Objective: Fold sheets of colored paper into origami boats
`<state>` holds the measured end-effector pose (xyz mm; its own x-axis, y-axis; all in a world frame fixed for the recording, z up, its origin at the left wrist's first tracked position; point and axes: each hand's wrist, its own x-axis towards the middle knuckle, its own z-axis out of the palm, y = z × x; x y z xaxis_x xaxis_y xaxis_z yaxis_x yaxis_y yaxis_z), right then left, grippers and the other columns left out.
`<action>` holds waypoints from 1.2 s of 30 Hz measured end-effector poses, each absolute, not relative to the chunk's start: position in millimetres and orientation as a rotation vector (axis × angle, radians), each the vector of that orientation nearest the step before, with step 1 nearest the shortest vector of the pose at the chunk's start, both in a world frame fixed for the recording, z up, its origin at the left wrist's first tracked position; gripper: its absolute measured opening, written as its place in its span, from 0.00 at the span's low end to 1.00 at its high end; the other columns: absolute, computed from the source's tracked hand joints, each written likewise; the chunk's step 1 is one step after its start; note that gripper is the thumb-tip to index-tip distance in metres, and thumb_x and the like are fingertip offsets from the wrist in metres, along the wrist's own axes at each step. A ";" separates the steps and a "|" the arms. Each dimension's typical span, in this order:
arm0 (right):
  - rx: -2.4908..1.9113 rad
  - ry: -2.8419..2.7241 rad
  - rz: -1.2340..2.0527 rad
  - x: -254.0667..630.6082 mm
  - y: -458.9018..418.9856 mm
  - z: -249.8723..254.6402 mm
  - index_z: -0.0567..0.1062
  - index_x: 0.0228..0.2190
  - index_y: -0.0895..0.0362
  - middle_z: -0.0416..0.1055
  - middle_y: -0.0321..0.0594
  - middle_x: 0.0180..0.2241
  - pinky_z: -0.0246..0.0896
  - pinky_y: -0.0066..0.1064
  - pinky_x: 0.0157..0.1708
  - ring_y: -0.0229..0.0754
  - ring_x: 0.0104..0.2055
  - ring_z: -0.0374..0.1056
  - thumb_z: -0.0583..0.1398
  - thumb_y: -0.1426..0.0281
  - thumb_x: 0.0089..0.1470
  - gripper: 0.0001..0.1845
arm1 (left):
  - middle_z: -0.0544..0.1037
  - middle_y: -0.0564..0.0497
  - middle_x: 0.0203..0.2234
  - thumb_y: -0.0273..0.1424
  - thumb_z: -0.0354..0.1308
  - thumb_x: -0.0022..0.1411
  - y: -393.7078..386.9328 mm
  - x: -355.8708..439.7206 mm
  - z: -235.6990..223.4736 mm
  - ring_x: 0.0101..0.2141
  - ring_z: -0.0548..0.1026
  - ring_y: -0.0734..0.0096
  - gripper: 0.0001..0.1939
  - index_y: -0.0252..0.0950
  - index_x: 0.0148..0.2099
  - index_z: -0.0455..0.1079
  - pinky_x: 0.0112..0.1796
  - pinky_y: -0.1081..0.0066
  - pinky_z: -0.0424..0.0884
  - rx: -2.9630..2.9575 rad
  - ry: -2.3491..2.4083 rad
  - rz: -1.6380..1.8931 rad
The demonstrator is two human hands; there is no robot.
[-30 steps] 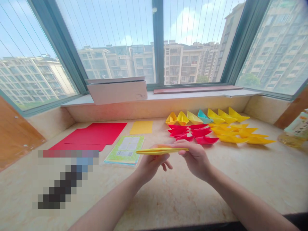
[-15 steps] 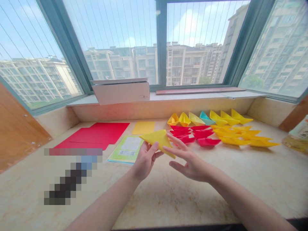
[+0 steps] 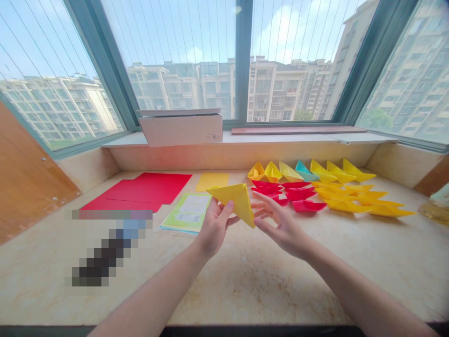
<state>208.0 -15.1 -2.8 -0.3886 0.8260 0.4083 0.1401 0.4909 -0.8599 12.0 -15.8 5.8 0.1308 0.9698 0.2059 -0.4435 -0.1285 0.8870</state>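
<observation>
Left fingers [image 3: 226, 213] pinching folded yellow paper [image 3: 235, 199], right fingers [image 3: 266, 200] spread beside it, marbled countertop [image 3: 263, 290] below, teal-framed windows [image 3: 243, 70] behind

1. Folded yellow piece [image 3: 234, 199]: smooth, matt paper
2. Red sheets [image 3: 157, 188]: flat, matt paper
3. Packet [image 3: 189, 208]: clear plastic over printed paper
4. Countertop [image 3: 238, 285]: smooth, marbled, stone-like, faintly glossy
5. Side panel [image 3: 30, 187]: smooth brown wood
</observation>
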 end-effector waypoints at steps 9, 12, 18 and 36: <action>-0.823 -1.972 0.719 203.7 -12.6 -8.8 0.58 0.64 0.45 0.76 0.39 0.41 0.71 0.41 0.41 0.44 0.39 0.71 0.64 0.67 0.57 0.37 | 0.74 0.48 0.53 0.37 0.62 0.63 -17.0 14.1 4.2 0.51 0.75 0.59 0.28 0.47 0.61 0.55 0.50 0.52 0.73 1.074 0.652 1.393; -0.830 -1.952 0.650 206.6 -11.6 -6.0 0.62 0.63 0.48 0.76 0.41 0.42 0.72 0.39 0.38 0.44 0.38 0.71 0.60 0.68 0.60 0.30 | 0.75 0.49 0.52 0.35 0.64 0.61 -16.9 13.9 6.6 0.52 0.75 0.58 0.30 0.48 0.61 0.56 0.49 0.52 0.75 1.077 0.642 1.428; -0.835 -1.961 0.655 228.5 2.0 -1.1 0.70 0.57 0.50 0.76 0.44 0.44 0.72 0.40 0.42 0.47 0.43 0.72 0.55 0.68 0.64 0.21 | 0.77 0.46 0.48 0.33 0.66 0.59 -14.4 3.5 16.8 0.51 0.75 0.57 0.30 0.41 0.60 0.61 0.48 0.57 0.76 1.131 0.699 1.465; -0.809 -1.648 0.901 244.5 15.7 7.7 0.75 0.50 0.55 0.79 0.45 0.40 0.70 0.38 0.43 0.46 0.42 0.75 0.57 0.59 0.64 0.18 | 0.70 0.46 0.59 0.37 0.61 0.65 -12.9 2.5 5.2 0.57 0.71 0.58 0.17 0.43 0.54 0.67 0.52 0.61 0.73 1.408 0.561 1.404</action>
